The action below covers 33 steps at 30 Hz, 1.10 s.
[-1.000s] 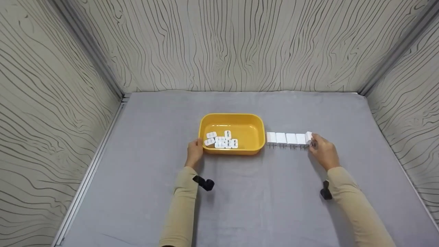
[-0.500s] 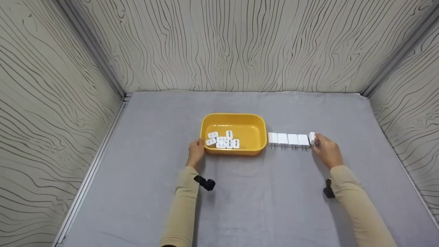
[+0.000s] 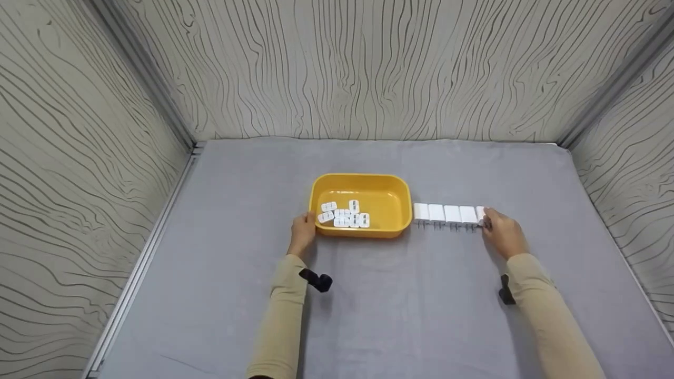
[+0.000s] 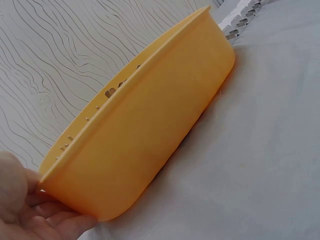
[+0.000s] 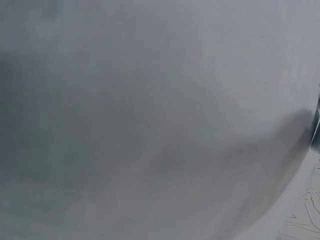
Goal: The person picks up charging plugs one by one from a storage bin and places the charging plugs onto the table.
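A yellow plastic tub (image 3: 392, 227) sits on the table. My left hand (image 3: 302, 234) grips its front left corner, thumb at the rim and curled fingers along the outer wall in the left wrist view. Inside the tub lie several small white blocks (image 3: 342, 222) with dark slot-like marks. To the right of the tub runs a row of white blocks (image 3: 436, 212), metal prongs sticking out toward me. At the row's right end my right hand (image 3: 503, 234) pinches another white pronged block (image 3: 480, 213), partly hidden by the fingers. The right wrist view shows mostly blurred grey cloth.
Grey cloth (image 3: 395, 305) covers the table. Patterned panels (image 3: 342, 68) rise at the back and both sides, with metal rails along their corners. A black wrist camera (image 3: 322, 282) hangs off the left sleeve, another black one (image 3: 506, 292) off the right.
The block in my right hand first moved slightly right, opening a gap from the row, then came back against the row's end. My left hand keeps its grip on the tub.
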Available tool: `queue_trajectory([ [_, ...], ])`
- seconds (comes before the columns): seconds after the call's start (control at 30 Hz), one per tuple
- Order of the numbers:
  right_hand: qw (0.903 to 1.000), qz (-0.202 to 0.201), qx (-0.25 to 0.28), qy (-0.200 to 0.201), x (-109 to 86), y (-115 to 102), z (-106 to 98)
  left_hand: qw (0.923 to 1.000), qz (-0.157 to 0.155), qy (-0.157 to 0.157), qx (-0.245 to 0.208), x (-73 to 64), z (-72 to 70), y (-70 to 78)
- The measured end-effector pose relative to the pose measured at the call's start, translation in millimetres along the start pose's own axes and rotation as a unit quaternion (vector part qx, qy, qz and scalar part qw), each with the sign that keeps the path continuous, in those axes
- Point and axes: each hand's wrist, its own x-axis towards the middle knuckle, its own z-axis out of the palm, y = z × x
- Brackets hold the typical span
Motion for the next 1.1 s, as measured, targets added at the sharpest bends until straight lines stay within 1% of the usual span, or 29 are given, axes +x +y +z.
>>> queue_trajectory([
  [0.03,1.0000,-0.006,-0.003,0.001,-0.3,0,0,0.9998,0.015,0.007,-0.007,6.8,4.2,-9.8],
  [0.13,0.9997,-0.019,-0.011,0.007,-1.8,1,1,0.9998,0.016,0.007,-0.011,22.7,12.5,-28.8],
  [0.17,0.9997,-0.022,-0.013,0.007,-2.2,1,1,0.9998,0.016,0.007,-0.004,28.2,15.4,-33.9],
  [0.2,0.9996,-0.023,-0.014,0.007,-2.6,2,1,0.9997,0.024,0.007,-0.004,27.0,13.8,-33.1],
  [0.23,0.9996,-0.024,-0.015,0.006,-3.1,2,1,0.9999,0.012,0.004,-0.005,33.5,18.1,-39.4],
  [0.27,0.9996,-0.024,-0.015,0.004,-3.4,2,0,1.0000,0.006,-0.004,0.001,28.2,13.4,-32.4],
  [0.33,0.9995,-0.025,-0.017,-0.005,-3.8,2,0,0.9990,0.043,0.006,-0.007,36.8,18.7,-48.1],
  [0.4,0.9993,-0.027,-0.019,-0.016,-3.9,3,-1,0.9992,0.036,-0.002,-0.016,33.0,15.5,-44.4],
  [0.43,0.9992,-0.029,-0.020,-0.020,-4.1,3,-1,0.9995,0.026,-0.001,-0.017,34.8,17.3,-45.5],
  [0.47,0.9991,-0.032,-0.019,-0.023,-4.3,3,-1,0.9996,0.023,0.001,-0.018,28.6,14.4,-37.2],
  [0.5,0.9989,-0.037,-0.018,-0.024,-4.4,4,-1,0.9998,0.008,0.000,-0.018,28.7,15.6,-35.0],
  [0.57,0.9986,-0.047,-0.013,-0.020,-4.8,4,-1,0.9996,-0.027,-0.011,-0.006,8.7,5.2,-5.6],
  [0.67,0.9982,-0.059,-0.006,-0.012,-5.7,4,0,0.9996,-0.029,-0.005,0.002,-18.1,-4.6,27.9],
  [0.7,0.9981,-0.060,-0.006,-0.010,-6.0,3,0,0.9996,-0.027,-0.002,0.003,-24.6,-6.7,35.4],
  [0.73,0.9982,-0.059,-0.007,-0.009,-6.4,3,0,0.9996,-0.026,0.004,0.005,-29.0,-7.0,39.9],
  [0.77,0.9983,-0.058,-0.009,-0.008,-6.6,2,0,0.9996,-0.028,0.007,0.004,-30.0,-6.9,40.8],
  [0.8,0.9984,-0.054,-0.011,-0.008,-7.0,2,0,0.9994,-0.033,0.005,0.002,-26.8,-5.9,37.6],
  [0.83,0.9986,-0.051,-0.013,-0.007,-7.2,1,0,0.9994,-0.035,0.004,0.000,-18.6,-2.6,28.0],
  [0.87,0.9988,-0.047,-0.014,-0.006,-7.5,0,0,0.9997,-0.025,0.002,-0.002,-13.2,-2.1,19.8],
  [0.93,0.9991,-0.040,-0.011,-0.002,-7.5,-2,0,0.9999,-0.002,0.011,0.001,26.7,16.0,-32.1],
  [1.0,0.9993,-0.038,-0.006,0.004,-7.3,-4,1,0.9997,0.020,0.013,0.001,72.2,35.9,-90.1],
  [1.07,0.9992,-0.039,-0.001,0.009,-7.0,-7,2,0.9985,0.045,0.030,0.008,114.2,56.8,-144.1],
  [1.1,0.9991,-0.041,0.000,0.010,-6.8,-8,3,0.9985,0.042,0.033,0.011,136.5,69.0,-171.3],
])
